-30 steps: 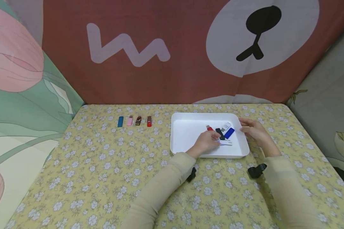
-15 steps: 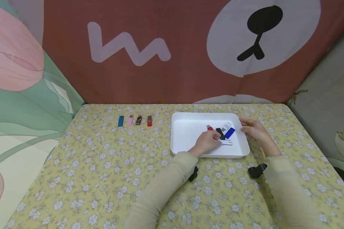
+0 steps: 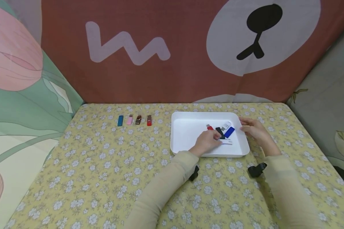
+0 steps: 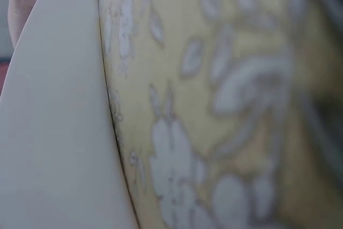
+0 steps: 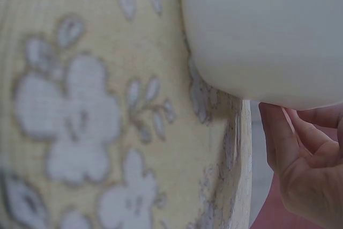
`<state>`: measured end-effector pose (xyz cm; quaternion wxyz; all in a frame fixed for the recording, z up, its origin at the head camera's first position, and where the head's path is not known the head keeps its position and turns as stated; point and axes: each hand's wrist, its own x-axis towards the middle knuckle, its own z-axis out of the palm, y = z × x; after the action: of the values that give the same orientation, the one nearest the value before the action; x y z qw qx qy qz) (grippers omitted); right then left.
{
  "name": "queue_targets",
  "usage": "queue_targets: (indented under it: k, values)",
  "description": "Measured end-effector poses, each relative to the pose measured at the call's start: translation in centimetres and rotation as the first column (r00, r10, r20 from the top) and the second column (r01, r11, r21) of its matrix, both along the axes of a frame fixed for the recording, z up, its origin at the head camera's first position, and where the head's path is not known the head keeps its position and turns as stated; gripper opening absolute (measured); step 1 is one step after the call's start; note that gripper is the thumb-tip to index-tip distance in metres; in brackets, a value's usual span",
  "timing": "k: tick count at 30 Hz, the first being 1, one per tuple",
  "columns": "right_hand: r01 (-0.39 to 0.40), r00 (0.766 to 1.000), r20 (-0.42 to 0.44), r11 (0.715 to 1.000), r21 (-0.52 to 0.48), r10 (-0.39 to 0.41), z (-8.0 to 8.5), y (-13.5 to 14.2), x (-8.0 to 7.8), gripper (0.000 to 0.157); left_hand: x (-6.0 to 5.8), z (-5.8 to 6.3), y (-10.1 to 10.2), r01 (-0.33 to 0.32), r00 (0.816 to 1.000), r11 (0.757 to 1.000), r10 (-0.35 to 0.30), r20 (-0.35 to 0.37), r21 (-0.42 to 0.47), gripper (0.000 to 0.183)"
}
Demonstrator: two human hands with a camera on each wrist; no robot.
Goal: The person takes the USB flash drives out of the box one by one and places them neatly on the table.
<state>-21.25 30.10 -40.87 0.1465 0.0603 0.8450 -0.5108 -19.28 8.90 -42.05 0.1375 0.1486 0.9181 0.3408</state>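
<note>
In the head view, my left hand is inside the white tray, thumb and fingers pinching the near end of a white USB stick. Just beyond the fingertips lie a black USB stick, a blue one and a white one. A red USB stick shows partly behind the hand. My right hand rests its fingers and thumb against the tray's right end. The right wrist view shows these fingers touching the tray's outer wall. The left wrist view misses the left hand.
Left of the tray, a row stands on the flowered cloth: a teal USB stick, a pink one, a dark brown one and a red one. A patterned fabric backdrop rises behind the table.
My left hand has shifted very slightly right within the tray, the white USB stick still at its fingertips. The right hand and the row of sticks stay put.
</note>
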Motion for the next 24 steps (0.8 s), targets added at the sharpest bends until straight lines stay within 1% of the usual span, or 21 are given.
queue_targets:
  k: [9,17,24]
  values:
    - [-0.002,1.0,-0.004,1.0,-0.014,0.001,-0.1,-0.01,-0.05,0.06,0.14,0.03,0.02,0.008,1.0,1.0,-0.008,0.013,-0.027,0.02]
    - [-0.003,1.0,-0.022,1.0,-0.026,0.002,-0.18,0.02,0.02,0.059,0.16,0.15,0.03,0.048,0.998,0.998,-0.046,0.041,-0.045,0.024]
    - [-0.007,1.0,-0.031,1.0,-0.028,0.006,-0.13,0.02,0.03,0.059,0.2,0.13,0.09,0.068,0.997,0.995,-0.065,0.046,-0.067,0.025]
